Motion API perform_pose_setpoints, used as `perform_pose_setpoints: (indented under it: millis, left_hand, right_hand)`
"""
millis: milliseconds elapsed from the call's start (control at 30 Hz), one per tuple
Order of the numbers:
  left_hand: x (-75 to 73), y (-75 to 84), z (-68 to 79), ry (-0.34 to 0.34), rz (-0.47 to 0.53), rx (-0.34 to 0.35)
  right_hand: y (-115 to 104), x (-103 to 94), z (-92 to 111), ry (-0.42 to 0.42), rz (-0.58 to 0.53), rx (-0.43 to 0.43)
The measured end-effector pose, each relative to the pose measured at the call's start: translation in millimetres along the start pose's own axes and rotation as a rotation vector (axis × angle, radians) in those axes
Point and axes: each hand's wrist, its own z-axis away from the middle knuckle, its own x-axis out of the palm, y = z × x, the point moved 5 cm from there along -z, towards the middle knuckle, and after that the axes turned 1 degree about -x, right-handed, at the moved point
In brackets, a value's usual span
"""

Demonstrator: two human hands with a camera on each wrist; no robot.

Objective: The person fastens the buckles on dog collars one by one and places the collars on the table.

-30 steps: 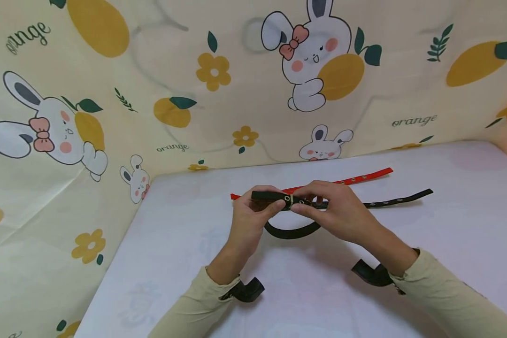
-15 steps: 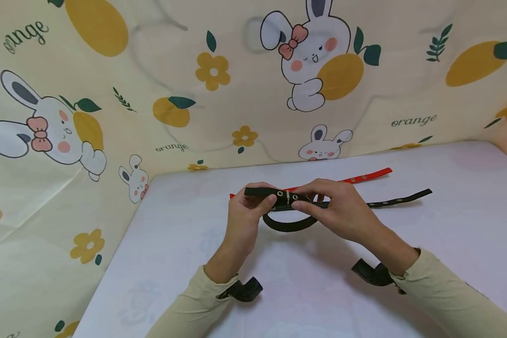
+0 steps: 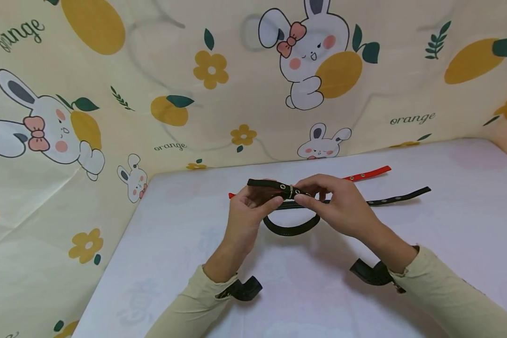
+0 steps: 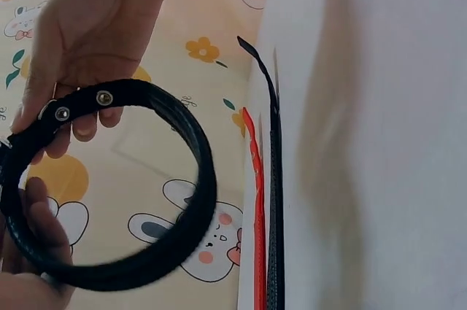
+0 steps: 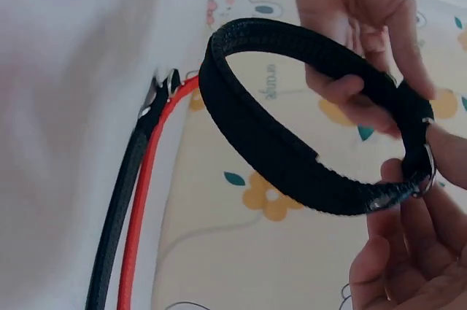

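A black collar (image 3: 290,231) with metal eyelets is buckled into a loop and held above the table by both hands. My left hand (image 3: 249,218) holds it left of the buckle, thumb in front, and the strap's free tail (image 3: 262,182) sticks out above that hand. On the other side my right hand (image 3: 342,206) pinches the strap beside the buckle (image 3: 291,191) between thumb and fingers. In the left wrist view the loop (image 4: 208,179) hangs round and open, with two eyelets showing. The right wrist view shows a D-shaped ring (image 5: 430,168) by the right hand's fingers.
Behind the hands, a red collar (image 3: 367,175) and a second black collar (image 3: 399,199) lie stretched out on the white table (image 3: 186,263), partly hidden by the hands. A rabbit-and-orange patterned cloth (image 3: 211,112) rises along the back and left.
Both hands have shifted slightly left with the collar. Over the last half second the strap's tail has lifted above the left hand, and the left thumb now sits lower than the buckle.
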Motion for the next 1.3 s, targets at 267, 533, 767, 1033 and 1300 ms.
perform_pose_setpoints:
  millis: [267, 533, 767, 1033, 1300]
  left_hand:
    - [3.0, -1.0, -0.5, -0.036, -0.045, 0.024]
    - [3.5, 3.2, 3.3, -0.032, -0.142, 0.108]
    - [2.2, 4.1, 4.1, -0.042, -0.127, 0.134]
    - [3.6, 2.9, 3.3, -0.054, -0.108, 0.167]
    - [5.0, 3.4, 2.9, -0.053, -0.121, 0.175]
  right_hand:
    - [3.7, -1.7, -2.3, -0.031, -0.061, 0.109]
    - [5.5, -0.8, -2.1, -0.041, -0.090, 0.121]
    - [4.4, 0.7, -2.9, -0.048, -0.102, 0.132]
    - [4.0, -0.1, -2.4, -0.045, -0.096, 0.128]
    - [4.3, -0.2, -2.0, -0.033, -0.079, 0.119]
